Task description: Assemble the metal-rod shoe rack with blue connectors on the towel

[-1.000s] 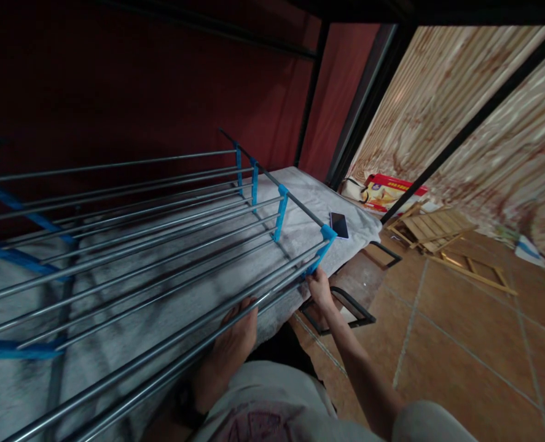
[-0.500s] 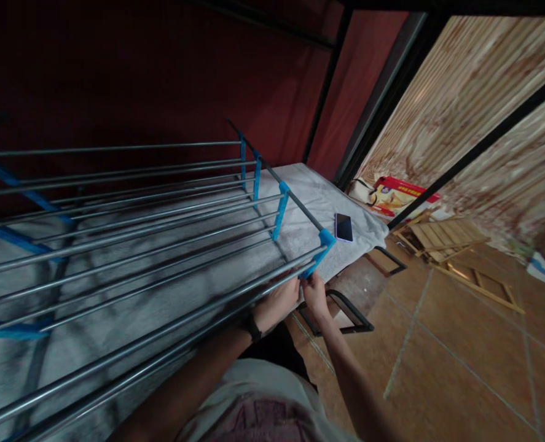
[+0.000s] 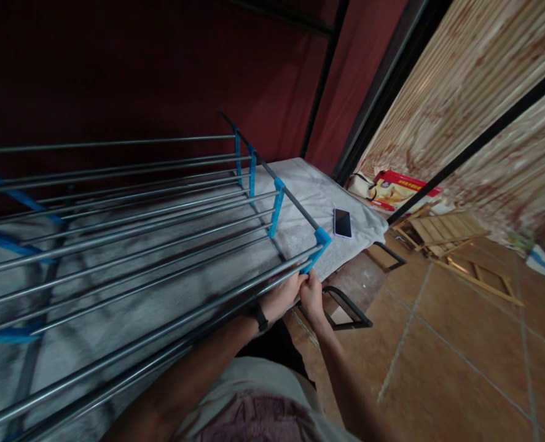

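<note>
My left hand [image 3: 281,296] has come along the near rails from further back and now meets my right hand [image 3: 312,293] at the blue connector [image 3: 317,244] on the rack [image 3: 171,245], so both now work the same corner joint of the frame lying on the grey mattress [image 3: 318,190]. Both forearms reach forward and up from my lap, wrists nearly touching. Left fingers curl closed around the lowest rail's end, and the right hand pinches just under the connector, with a phone [image 3: 342,222] well apart beyond.

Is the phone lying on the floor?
No, the phone lies on the grey cloth beside the rack, above the tiled floor.
</note>
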`<act>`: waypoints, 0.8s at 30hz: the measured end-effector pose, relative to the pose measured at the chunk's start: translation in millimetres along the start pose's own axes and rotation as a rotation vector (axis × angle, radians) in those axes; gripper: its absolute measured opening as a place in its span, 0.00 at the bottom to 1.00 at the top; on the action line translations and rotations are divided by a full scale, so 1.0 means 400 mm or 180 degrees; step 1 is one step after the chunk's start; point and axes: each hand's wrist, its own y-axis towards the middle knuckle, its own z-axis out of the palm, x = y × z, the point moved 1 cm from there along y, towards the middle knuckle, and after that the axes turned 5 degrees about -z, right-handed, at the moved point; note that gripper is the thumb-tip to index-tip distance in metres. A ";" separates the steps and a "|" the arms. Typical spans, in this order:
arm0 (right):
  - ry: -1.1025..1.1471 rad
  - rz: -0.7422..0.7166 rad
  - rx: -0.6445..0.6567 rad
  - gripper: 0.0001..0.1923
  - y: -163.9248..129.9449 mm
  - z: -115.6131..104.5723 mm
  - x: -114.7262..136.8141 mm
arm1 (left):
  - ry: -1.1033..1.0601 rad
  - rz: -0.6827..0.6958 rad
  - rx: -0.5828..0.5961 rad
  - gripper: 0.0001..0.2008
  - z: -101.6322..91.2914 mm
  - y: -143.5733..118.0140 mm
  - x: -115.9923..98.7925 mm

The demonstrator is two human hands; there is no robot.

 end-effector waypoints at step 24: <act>0.0324 0.0123 -0.0231 0.11 -0.001 0.026 0.011 | 0.0320 -0.0375 -0.0035 0.15 -0.011 -0.004 -0.019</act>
